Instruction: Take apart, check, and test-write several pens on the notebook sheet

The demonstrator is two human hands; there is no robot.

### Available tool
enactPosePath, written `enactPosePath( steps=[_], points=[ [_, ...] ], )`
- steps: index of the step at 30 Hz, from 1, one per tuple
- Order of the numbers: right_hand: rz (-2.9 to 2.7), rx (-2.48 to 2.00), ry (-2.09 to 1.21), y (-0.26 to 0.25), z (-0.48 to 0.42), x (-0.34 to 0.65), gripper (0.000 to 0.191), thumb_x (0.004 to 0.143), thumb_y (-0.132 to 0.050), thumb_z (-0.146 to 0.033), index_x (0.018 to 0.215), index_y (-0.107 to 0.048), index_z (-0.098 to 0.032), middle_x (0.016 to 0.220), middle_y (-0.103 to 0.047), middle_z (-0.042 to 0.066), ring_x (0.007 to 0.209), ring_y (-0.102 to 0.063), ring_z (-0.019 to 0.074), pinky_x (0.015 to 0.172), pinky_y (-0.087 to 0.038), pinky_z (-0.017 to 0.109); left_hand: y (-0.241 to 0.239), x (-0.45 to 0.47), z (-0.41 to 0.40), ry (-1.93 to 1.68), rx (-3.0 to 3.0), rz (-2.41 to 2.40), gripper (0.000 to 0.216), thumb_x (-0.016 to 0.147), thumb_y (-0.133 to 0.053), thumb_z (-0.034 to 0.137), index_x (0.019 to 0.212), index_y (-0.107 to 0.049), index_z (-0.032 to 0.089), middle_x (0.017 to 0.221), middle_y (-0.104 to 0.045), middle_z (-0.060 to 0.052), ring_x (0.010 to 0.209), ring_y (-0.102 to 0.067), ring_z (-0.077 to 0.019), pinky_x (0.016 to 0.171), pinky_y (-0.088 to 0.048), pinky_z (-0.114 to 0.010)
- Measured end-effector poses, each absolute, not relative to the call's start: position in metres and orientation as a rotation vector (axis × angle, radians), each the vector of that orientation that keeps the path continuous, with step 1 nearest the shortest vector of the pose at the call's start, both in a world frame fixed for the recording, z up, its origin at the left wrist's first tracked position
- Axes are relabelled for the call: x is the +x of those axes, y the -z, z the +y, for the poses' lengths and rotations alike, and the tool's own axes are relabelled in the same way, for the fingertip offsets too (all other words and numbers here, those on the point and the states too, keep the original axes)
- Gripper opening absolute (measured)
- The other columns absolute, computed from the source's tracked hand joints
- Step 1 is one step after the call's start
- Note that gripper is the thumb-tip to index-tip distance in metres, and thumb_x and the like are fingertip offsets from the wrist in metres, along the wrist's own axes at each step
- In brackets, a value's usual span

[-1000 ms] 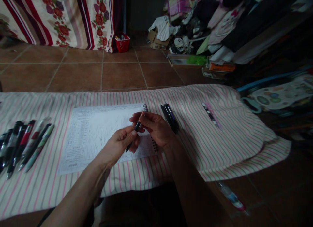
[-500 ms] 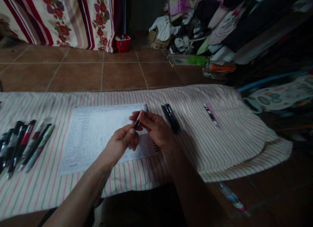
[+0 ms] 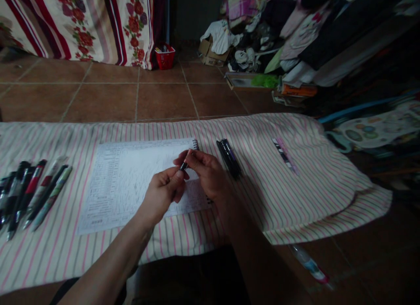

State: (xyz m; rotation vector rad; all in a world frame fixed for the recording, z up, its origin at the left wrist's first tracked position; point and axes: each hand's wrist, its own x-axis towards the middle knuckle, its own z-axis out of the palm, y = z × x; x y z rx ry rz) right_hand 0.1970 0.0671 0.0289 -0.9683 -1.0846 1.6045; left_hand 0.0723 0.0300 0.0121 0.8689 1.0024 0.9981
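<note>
Over the notebook page, my left hand (image 3: 163, 190) is closed around the lower part of a dark pen (image 3: 183, 166), much of it hidden in the fingers. My right hand (image 3: 210, 174) pinches the pen's upper end, where a small pinkish part shows between thumb and fingertips. Beneath both hands lies an open spiral notebook (image 3: 138, 173) with fine marks and printed columns at its left side. Just right of the notebook rest a few dark pens (image 3: 229, 158) side by side. Several other pens (image 3: 33, 191), black, red and patterned, lie in a group at far left.
A striped cloth (image 3: 295, 200) covers the low surface, with a pink and black-white strip (image 3: 285, 156) on its right part. On the tiled floor are a plastic bottle (image 3: 311, 264), a red basket (image 3: 165, 57) and a heap of clothes (image 3: 262, 25).
My right fingers have shifted slightly over the pen's upper end, so less of its pinkish part shows. Both hands stay in nearly the same place over the notebook.
</note>
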Motion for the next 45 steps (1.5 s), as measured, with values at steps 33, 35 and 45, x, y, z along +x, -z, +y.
enactPosePath(
  steps=[33,35,45],
  points=[
    [-1.051,-1.013,-1.634,-0.024,0.070,0.200,0.025,0.072,-0.069,-0.040,0.090,-0.069,-0.023,0.075,-0.059,-0.003,0.064,-0.055,0.0092,0.061,-0.046,0.025,-0.025,0.064,0.033,-0.903,0.767,0.835,0.023,0.085,-0.053,0.036,0.077,-0.053,0.014,0.058,-0.059,-0.001,0.049,-0.054,-0.0118,0.046,-0.035,-0.022],
    [-1.056,-0.980,-1.607,-0.023,0.071,0.201,0.024,0.071,-0.071,-0.037,0.090,-0.070,-0.022,0.076,-0.061,-0.002,0.071,-0.056,0.0099,0.073,-0.046,0.026,-0.025,0.063,0.033,-0.885,0.728,0.816,0.024,0.084,-0.055,0.037,0.077,-0.053,0.014,0.056,-0.056,0.000,0.045,-0.051,-0.0099,0.043,-0.030,-0.021],
    [-1.288,-1.271,-1.286,-0.017,0.073,0.197,0.034,0.074,-0.065,-0.048,0.094,-0.062,-0.020,0.082,-0.067,0.002,0.079,-0.062,0.0152,0.070,-0.047,0.028,-0.012,0.060,0.033,-0.909,1.179,1.182,0.027,0.092,-0.040,0.038,0.075,-0.049,0.018,0.051,-0.049,0.004,0.045,-0.044,-0.0080,0.050,-0.037,-0.023]
  ],
)
